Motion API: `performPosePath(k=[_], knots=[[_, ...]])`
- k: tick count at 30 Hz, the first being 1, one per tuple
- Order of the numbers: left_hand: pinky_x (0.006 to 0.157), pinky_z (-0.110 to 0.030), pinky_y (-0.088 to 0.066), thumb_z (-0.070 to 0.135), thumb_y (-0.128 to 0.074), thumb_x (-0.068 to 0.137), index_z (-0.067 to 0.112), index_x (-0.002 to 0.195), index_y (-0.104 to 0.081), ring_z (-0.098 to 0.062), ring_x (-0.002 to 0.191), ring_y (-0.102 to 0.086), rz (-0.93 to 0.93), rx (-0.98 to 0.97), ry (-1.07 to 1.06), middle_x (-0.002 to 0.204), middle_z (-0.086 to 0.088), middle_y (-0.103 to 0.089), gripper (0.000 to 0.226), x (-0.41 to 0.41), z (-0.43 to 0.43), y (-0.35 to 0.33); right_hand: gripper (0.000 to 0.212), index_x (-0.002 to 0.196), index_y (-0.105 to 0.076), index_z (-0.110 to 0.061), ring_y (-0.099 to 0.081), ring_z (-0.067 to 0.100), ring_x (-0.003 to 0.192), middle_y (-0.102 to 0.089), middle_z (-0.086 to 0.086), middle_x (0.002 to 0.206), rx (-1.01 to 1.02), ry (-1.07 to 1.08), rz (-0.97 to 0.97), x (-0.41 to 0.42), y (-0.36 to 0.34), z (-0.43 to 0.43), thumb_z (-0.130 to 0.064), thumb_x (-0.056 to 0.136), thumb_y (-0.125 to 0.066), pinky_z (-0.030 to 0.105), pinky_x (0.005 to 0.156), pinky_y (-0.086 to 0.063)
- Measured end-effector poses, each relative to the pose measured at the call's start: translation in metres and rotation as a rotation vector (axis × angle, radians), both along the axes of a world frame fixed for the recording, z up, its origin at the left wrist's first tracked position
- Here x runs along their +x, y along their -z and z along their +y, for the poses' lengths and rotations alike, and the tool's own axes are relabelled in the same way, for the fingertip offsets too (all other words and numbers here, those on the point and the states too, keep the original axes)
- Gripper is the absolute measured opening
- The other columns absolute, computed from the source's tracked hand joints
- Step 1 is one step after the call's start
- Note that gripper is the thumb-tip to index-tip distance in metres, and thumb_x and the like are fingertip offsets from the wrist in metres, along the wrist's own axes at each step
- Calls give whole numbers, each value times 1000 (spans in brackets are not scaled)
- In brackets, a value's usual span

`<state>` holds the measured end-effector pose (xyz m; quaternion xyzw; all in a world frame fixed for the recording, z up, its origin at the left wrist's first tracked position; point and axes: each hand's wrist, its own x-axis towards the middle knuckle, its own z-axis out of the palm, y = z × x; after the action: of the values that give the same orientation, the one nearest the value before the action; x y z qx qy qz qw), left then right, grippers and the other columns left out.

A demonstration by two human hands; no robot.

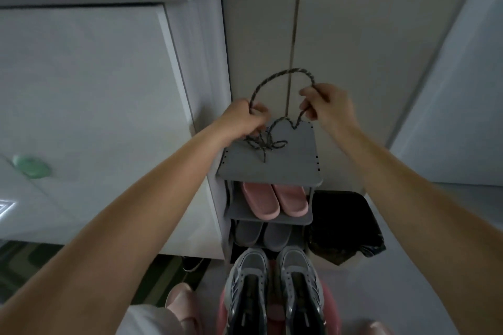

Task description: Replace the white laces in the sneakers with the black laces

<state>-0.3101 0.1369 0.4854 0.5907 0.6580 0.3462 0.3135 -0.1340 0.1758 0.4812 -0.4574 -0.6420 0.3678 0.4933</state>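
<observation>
The dark, speckled braided shoelace (262,144) is up over the top of the narrow grey plastic shoe rack (285,168). One stretch arches between the person's hands, and the rest lies in a loose tangle on the shelf top. The left hand (242,119) has its fingers curled round the lace just above the tangle. The right hand (324,106) pinches it a little way off, so the two hands are apart with the loop standing between them.

The pair of grey and silver mesh sneakers (272,269) waits on the floor below, tongues open; I see no white lace in them from here.

To my eye this is sorting the lace out before threading. It's best to draw it through the fingers slowly, lifting the tangle rather than pulling it tight, find both tips, and match the halves.
</observation>
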Motion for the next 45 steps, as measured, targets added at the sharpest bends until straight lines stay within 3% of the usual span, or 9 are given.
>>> performPosePath(k=[5,9,14,21,25,31,37,42,45], knots=[[40,-10,-37,26,-63,89,14,87,-62,-4,53,-52,-67,35,40,65,4,-56,12,9,-36,5,19,73,-62,-15,-48,-2,42,-59,0,62,17,-128,-228,-10,10,-30,-20,91,-60,13,48,-39],[34,-10,-15,22,-40,95,15,61,-51,-8,30,-26,-287,-19,-234,33,9,-35,36,-9,-62,6,24,68,-56,-16,-42,6,53,-49,-1,59,64,-108,-511,10,24,-45,-24,90,-62,18,49,-32],[40,-9,-12,18,-31,90,17,59,-41,-7,27,-15,-494,-109,-453,31,8,-28,32,-44,-103,37,33,60,-49,-24,-41,6,54,-47,-6,59,25,2,-604,44,37,-60,-26,90,-62,16,48,-30],[37,-12,-15,33,-29,98,17,65,-42,-7,28,-19,-579,-208,-539,33,8,-29,39,-77,-125,74,19,94,-66,-6,-53,18,77,-60,5,83,60,301,-486,83,47,-67,-23,92,-57,25,59,-34],[39,-15,-17,30,-33,98,16,66,-43,-8,33,-24,-506,-292,-594,39,5,-35,36,-93,-134,96,17,88,-67,-11,-62,12,71,-67,5,78,99,402,-218,98,51,-70,-24,89,-56,28,66,-48],[48,-22,-32,11,-52,91,2,89,-56,-14,53,-45,-149,-492,-435,76,-9,-59,10,-73,-144,129,27,79,-71,-15,-37,9,48,-48,7,56,24,182,-392,82,50,-95,-38,88,-61,28,51,-27],[60,-25,-42,12,-53,90,1,127,-46,-15,64,-59,-9,-469,-295,99,-10,-56,39,-19,-146,145,31,79,-70,-10,-41,14,51,-48,5,54,-193,-121,-671,62,97,-120,-39,88,-63,24,48,-29],[61,-24,-47,18,-60,90,11,118,-59,-10,64,-60,-98,-419,257,96,-6,-62,28,50,-154,146,29,86,-71,-5,-40,5,43,-45,-2,51,-369,-189,-486,48,125,-133,-31,92,-59,18,50,-34],[52,-20,-43,22,-59,91,16,124,-54,-10,64,-61,-197,-381,321,98,-3,-57,34,84,-155,154,27,95,-69,1,-49,12,57,-57,-1,60,-459,-239,-326,42,127,-136,-23,93,-58,23,59,-44]])
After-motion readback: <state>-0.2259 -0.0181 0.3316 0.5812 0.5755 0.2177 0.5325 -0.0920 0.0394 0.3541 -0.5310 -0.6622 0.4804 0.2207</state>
